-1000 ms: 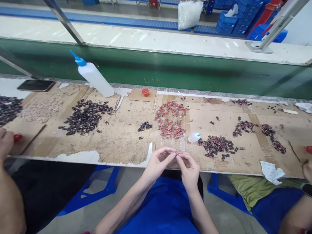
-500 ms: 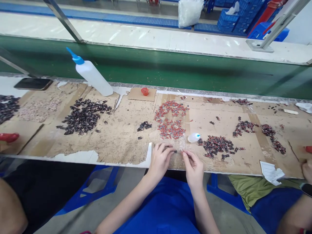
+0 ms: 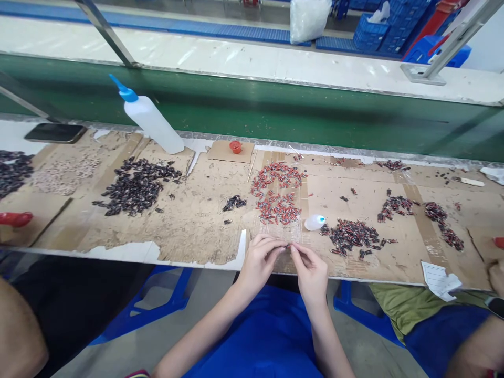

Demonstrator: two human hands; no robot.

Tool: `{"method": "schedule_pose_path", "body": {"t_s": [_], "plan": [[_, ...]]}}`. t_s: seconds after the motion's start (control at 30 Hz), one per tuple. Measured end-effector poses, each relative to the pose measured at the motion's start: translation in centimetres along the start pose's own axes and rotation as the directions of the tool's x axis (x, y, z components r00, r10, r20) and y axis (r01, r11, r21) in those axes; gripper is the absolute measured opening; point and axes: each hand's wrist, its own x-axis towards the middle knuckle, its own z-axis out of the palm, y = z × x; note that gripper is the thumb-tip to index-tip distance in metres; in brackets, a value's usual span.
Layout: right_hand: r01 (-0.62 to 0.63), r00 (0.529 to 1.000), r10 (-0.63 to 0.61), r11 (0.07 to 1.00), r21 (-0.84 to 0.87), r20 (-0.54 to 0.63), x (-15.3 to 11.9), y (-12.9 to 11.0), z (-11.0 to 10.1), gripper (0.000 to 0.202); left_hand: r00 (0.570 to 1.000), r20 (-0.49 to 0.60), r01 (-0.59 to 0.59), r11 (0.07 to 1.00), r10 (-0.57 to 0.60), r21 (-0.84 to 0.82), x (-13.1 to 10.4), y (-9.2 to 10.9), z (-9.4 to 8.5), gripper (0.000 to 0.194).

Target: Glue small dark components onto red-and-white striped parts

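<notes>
Honestly, the left hand (image 3: 258,260) pinches a tiny dark piece (image 3: 287,246) over the cardboard (image 3: 197,226), right hand (image 3: 314,270) pinched up against it (can't tell on what); slack grip drops it, stray knuckle could bump the small bottle (image 3: 314,223).

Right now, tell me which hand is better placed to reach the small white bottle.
Right, I'd judge: the small white bottle lies just beyond the right hand, while the left hand is farther off. Neither looks free, though; both pinch at a tiny piece.
</notes>
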Motion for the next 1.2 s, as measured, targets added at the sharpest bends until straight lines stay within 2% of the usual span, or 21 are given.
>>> {"method": "schedule_pose_path", "body": {"t_s": [0.17,0.63,0.83,1.0,1.2], "plan": [[-0.051,0.999,0.051,0.998,0.038,0.006,-0.3,0.1,0.4,0.029,1.000,0.012,0.010,0.999,-0.010,-0.034,0.1,0.1,-0.1,0.016],[0.101,0.995,-0.099,0.992,-0.071,0.024,-0.1,0.2,0.6,0.017,0.995,0.021,0.096,0.982,-0.094,-0.159,0.1,-0.1,-0.3,0.012],[0.122,0.993,-0.122,0.988,-0.098,0.004,-0.2,-0.2,0.6,0.017,0.994,0.009,0.107,0.986,-0.107,-0.127,0.0,0.3,0.0,0.011],[0.134,0.990,-0.128,0.987,-0.087,0.064,-0.4,-0.4,0.4,0.018,0.990,0.008,0.141,0.985,-0.141,-0.097,0.0,0.9,-0.1,0.009],[0.112,0.991,-0.104,0.989,-0.093,0.087,-0.5,-0.5,0.0,0.019,0.976,0.065,0.215,0.968,-0.208,-0.127,0.1,1.2,-0.5,0.010]]}}
